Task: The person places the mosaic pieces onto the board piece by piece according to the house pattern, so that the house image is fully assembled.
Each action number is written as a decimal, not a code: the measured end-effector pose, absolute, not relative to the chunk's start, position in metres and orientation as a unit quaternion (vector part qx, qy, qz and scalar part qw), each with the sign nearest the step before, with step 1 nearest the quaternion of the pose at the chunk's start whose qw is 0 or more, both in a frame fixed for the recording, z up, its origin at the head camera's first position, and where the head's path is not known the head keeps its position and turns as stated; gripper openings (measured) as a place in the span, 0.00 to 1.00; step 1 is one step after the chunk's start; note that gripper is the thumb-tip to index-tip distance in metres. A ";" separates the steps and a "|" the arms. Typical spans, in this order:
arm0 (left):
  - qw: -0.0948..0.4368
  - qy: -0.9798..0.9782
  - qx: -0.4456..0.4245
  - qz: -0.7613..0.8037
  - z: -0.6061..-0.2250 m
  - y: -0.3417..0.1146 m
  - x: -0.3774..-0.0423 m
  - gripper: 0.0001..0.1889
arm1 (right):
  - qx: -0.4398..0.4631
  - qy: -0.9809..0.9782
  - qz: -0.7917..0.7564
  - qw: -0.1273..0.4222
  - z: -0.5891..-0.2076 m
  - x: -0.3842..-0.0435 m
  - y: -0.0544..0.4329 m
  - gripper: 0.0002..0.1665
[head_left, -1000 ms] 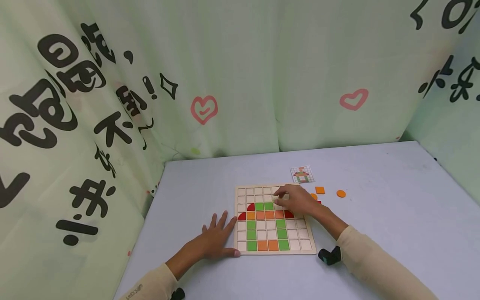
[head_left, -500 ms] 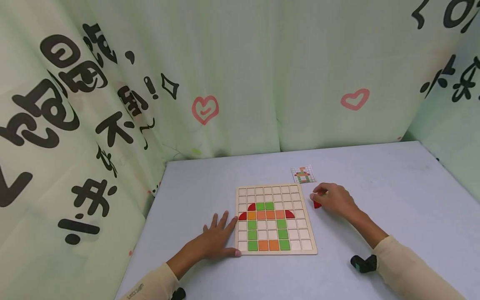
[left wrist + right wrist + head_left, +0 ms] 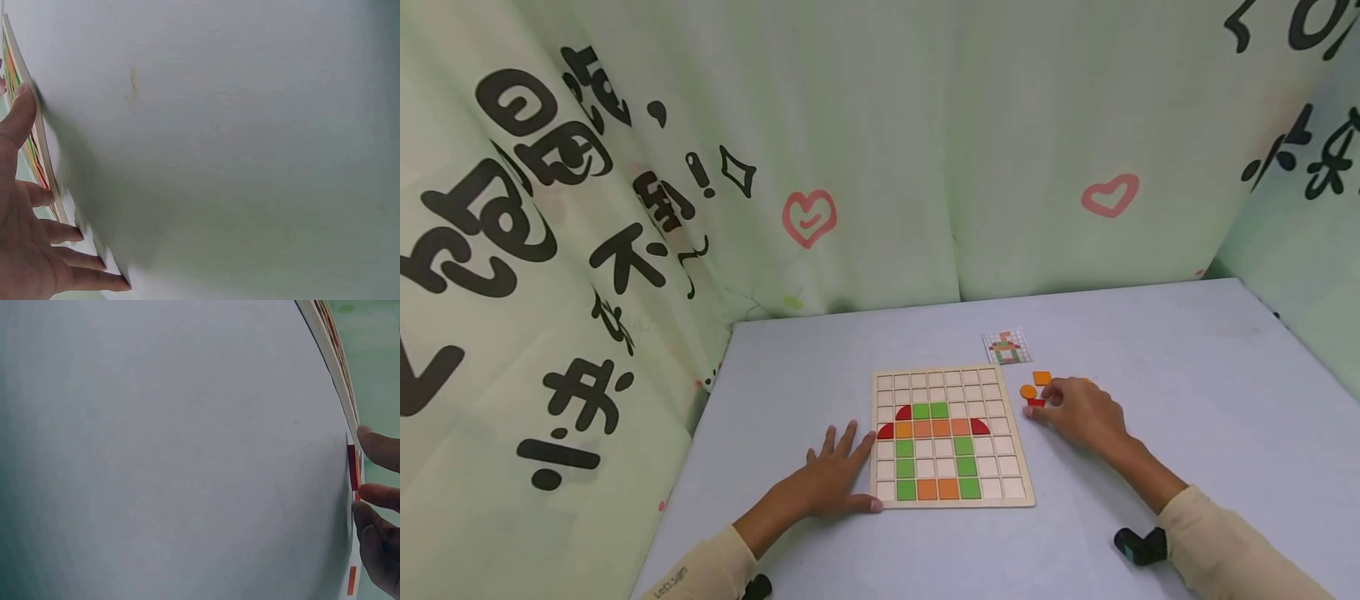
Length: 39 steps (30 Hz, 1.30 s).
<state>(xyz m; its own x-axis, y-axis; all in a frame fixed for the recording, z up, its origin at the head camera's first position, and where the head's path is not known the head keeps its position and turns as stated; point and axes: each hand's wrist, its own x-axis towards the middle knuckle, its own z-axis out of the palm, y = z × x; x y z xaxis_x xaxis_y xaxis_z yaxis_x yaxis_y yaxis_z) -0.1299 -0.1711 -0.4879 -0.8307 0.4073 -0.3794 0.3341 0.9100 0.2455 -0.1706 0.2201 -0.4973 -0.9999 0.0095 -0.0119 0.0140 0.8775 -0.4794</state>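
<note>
A square wooden puzzle board (image 3: 951, 503) with a grid of recessed cells lies on the table, partly filled with green, orange and red tiles. My left hand (image 3: 835, 483) is spread flat at the board's left edge, thumb at the lower corner. In the left wrist view its thumb (image 3: 22, 112) lies against the board's side. To the right of the board, my right hand (image 3: 1086, 414) has thumb and fingers around a small red tile (image 3: 1036, 402), pinching it at the table. The right wrist view has the red tile (image 3: 353, 467) between thumb and finger.
An orange round tile (image 3: 1027, 391) and an orange square tile (image 3: 1042, 378) lie just beyond the right hand. Another orange piece is mostly hidden behind that hand. A small pattern card (image 3: 1007, 347) lies behind the board. Curtains (image 3: 880, 167) surround the white-covered table (image 3: 820, 367).
My right hand has moved right, from over the board's upper part to the loose tiles, and its fingers have come around the red tile. The left hand stays put.
</note>
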 end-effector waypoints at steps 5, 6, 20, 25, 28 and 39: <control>0.215 0.953 0.195 0.084 -0.489 -0.171 -0.130 0.56 | 0.005 0.970 -0.243 0.001 -0.499 -0.168 0.218 0.25; 0.215 0.953 0.195 0.085 -0.489 -0.171 -0.130 0.56 | 0.004 0.970 -0.244 0.001 -0.499 -0.168 0.218 0.25; 0.214 0.953 0.195 0.084 -0.487 -0.170 -0.129 0.55 | -0.019 0.967 -0.254 0.022 -0.499 -0.172 0.226 0.25; 0.214 0.954 0.194 0.085 -0.486 -0.170 -0.129 0.55 | -0.024 0.966 -0.256 -0.006 -0.501 -0.170 0.223 0.23; 0.214 0.954 0.193 0.086 -0.486 -0.170 -0.129 0.55 | -0.024 0.967 -0.255 -0.012 -0.502 -0.170 0.222 0.20; 0.215 0.954 0.193 0.083 -0.485 -0.170 -0.128 0.55 | -0.047 0.960 -0.275 0.008 -0.503 -0.174 0.220 0.17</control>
